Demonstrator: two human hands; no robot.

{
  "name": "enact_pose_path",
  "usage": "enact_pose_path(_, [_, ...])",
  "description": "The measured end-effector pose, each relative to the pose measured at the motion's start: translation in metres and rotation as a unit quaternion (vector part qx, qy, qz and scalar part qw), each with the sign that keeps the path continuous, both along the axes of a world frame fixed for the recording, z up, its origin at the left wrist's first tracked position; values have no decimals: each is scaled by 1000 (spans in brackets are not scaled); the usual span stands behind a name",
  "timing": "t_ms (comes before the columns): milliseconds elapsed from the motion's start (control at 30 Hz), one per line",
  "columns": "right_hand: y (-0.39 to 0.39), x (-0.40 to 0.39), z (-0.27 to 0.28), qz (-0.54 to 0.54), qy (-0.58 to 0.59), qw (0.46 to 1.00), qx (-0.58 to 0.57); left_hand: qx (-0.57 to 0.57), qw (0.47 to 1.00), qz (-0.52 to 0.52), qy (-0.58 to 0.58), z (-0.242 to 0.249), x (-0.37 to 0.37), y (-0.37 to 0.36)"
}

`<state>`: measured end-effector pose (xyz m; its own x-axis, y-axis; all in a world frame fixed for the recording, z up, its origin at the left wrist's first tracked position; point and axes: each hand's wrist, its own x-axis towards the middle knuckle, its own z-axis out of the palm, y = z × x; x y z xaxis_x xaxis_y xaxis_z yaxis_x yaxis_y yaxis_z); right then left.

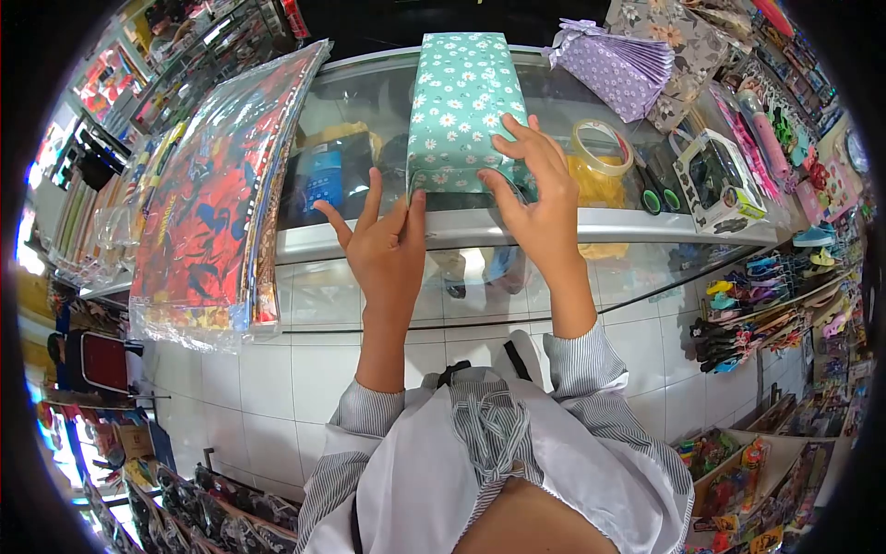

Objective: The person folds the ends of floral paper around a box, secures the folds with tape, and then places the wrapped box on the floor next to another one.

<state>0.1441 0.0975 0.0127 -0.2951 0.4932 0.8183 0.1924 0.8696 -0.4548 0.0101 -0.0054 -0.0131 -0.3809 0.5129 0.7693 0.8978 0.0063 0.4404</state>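
While bagged sheets [212,194] cover the left end of the counter [637,222], a blue pack [324,175] shows just right of them. Left hand [383,245] next — fingertips at the near-left corner of the daisy box [461,102], some fingers spread; can't tell if it pinches. Box lies mid-counter, long side running near to far, between both hands. Right hand [540,189] — spread, unclenched, touching the box's near-right part. Then tape roll [604,167], purple fan [614,69] at far right, scissors [658,180] and boxed toy [724,185] nearer.
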Motion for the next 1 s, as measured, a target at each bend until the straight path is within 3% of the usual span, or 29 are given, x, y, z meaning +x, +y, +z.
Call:
enact_pose_path(400, [2,2,-1,6,1,1000,0,15,1000,16,10,7,-6,-5])
enact_pose_path(500, [2,2,-2,8,-2,1000,0,82,995,-57,-9,30,-6,3])
enact_pose_path(600, [1,3,0,5,-13,1000,-3,-1,981,-116,158,61,-11,19])
enact_pose_path(700, [-1,5,3,34,6,999,-36,-100,953,-199,205,58,-24,40])
enact_pose_path(767, [-8,9,6,99,61,988,-103,-106,956,-226,157,60,-25,40])
enact_pose_path(867, [-14,22,2,61,79,987,-125,-89,958,-238,134,58,-27,41])
enact_pose_path(967, [-13,24,-5,57,61,972,-221,-71,963,-230,123,55,-25,41])
enact_pose_path(1000, [-13,23,-5,40,61,981,-180,-67,964,-227,119,55,-25,41])
